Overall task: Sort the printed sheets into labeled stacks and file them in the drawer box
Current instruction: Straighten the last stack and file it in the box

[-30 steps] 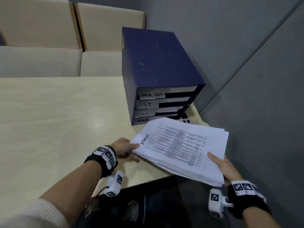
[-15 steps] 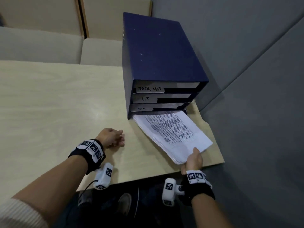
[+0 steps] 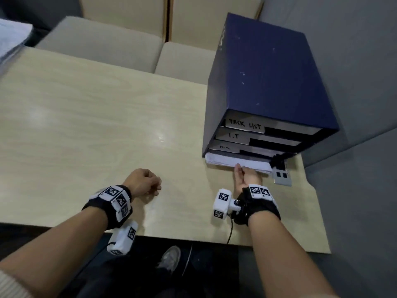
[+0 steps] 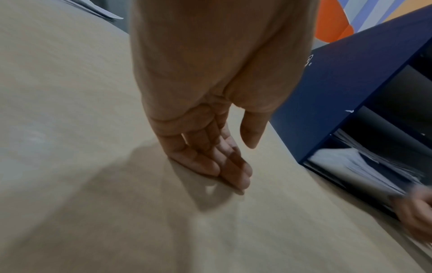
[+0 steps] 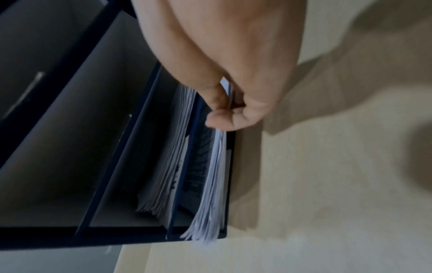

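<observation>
A dark blue drawer box stands at the table's right, its slots labelled TASK LIST, I.T and one that is half hidden. A thick stack of printed sheets lies almost fully inside the bottom slot, with only its front edge sticking out. My right hand is at that edge. In the right wrist view my right hand pinches the stack between thumb and fingers. My left hand rests on the table, left of the box. It holds nothing, and its fingers touch the wood.
The pale wooden table stretches out to the left. A small grey plate lies beside the box's right front corner. Grey partition walls close the right side. Beige seats stand behind, and more paper lies at the far left.
The stack went from both hands above the table into the bottom slot, pushed in by my right hand. My left hand let go and settled on the table.
</observation>
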A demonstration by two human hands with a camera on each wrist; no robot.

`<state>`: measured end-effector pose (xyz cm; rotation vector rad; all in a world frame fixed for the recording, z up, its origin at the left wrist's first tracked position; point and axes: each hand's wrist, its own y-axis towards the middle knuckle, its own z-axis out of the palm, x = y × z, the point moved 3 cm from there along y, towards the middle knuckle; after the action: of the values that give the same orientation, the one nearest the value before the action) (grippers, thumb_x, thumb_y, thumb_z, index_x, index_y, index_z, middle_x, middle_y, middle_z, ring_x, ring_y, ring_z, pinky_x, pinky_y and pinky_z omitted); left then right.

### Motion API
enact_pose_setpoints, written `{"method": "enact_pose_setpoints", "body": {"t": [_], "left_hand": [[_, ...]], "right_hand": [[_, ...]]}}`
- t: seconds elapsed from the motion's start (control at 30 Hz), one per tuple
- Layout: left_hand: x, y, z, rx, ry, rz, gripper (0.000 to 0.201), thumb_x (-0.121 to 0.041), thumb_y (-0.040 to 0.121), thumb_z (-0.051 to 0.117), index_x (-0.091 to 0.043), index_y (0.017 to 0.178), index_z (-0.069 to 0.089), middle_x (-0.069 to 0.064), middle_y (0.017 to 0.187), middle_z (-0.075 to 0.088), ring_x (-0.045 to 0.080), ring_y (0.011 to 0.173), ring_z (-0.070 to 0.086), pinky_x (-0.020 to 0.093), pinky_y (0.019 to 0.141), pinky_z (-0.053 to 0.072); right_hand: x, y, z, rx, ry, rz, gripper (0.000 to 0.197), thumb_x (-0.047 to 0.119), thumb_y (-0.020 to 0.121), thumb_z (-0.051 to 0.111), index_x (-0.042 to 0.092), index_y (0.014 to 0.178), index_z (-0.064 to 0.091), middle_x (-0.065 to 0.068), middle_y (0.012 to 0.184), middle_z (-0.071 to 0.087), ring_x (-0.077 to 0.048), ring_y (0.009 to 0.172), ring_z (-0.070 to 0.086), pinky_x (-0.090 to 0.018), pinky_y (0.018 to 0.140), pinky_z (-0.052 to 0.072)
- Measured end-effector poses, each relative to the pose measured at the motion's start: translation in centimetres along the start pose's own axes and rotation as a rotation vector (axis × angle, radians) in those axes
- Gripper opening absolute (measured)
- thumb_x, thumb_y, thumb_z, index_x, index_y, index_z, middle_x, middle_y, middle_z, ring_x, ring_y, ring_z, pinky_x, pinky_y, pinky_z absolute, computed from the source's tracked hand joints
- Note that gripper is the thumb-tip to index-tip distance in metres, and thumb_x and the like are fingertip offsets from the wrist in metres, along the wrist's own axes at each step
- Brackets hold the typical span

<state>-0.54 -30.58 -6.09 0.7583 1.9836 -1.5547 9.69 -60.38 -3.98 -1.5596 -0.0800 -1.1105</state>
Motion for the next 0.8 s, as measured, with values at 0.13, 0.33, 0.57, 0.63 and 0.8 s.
{"method": "enact_pose_setpoints", "body": {"t": [0.13,0.33,0.57,0.63,0.8], "left_hand": [[0.5,-0.4,-0.2,0.034,-0.012,-0.007,0.014,-0.011,0.098,0.058,0.002,0.098,0.061,0.020,0.090,0.074,0.023,0.065,0.067,0.023,0.048,0.047],[0.3,-0.3,-2.9,0.065,-0.004,0.007,0.018,-0.012,0.097,0.059,0.006,0.102,0.061,0.017,0.087,0.072,0.021,0.062,0.066,0.019,0.045,0.046],[0.3,0.5,-14.2,-0.040,-0.078,0.074,0.022,-0.008,0.099,0.057,0.012,0.105,0.059,0.031,0.101,0.070,0.029,0.069,0.066,0.022,0.050,0.053],[0.9,0.6,-18.9,-0.088,-0.101,0.093,0.016,-0.008,0.099,0.056,0.008,0.102,0.059,0.030,0.101,0.070,0.031,0.071,0.066,0.021,0.047,0.051],[3.6,0.7,-32.7,-0.258,-0.017,0.187,0.012,-0.010,0.097,0.060,0.001,0.094,0.062,0.018,0.090,0.074,0.028,0.071,0.070,0.022,0.054,0.051]], "right_hand": [[-1.1,0.3,2.1,0.132,-0.006,-0.029,0.034,-0.012,0.099,0.031,-0.006,0.125,0.051,-0.025,0.125,0.052,-0.033,0.124,0.052,-0.046,0.108,0.041],[-4.0,-2.0,4.6,0.246,-0.524,-0.067,0.018,-0.002,0.094,0.052,0.001,0.100,0.069,-0.011,0.087,0.070,-0.020,0.073,0.065,-0.027,0.064,0.052],[-10.2,-6.2,11.7,0.380,-0.655,-0.089,0.018,0.003,0.097,0.050,0.004,0.098,0.067,-0.009,0.083,0.070,-0.017,0.067,0.064,-0.021,0.055,0.045],[-12.3,-7.9,14.5,0.410,-0.683,-0.088,0.016,0.002,0.097,0.050,0.004,0.097,0.066,-0.011,0.082,0.069,-0.017,0.064,0.063,-0.022,0.053,0.044],[-18.6,-12.9,23.7,0.490,-0.812,-0.104,0.015,0.000,0.095,0.051,0.003,0.093,0.065,-0.012,0.078,0.067,-0.018,0.059,0.063,-0.023,0.051,0.047]]}}
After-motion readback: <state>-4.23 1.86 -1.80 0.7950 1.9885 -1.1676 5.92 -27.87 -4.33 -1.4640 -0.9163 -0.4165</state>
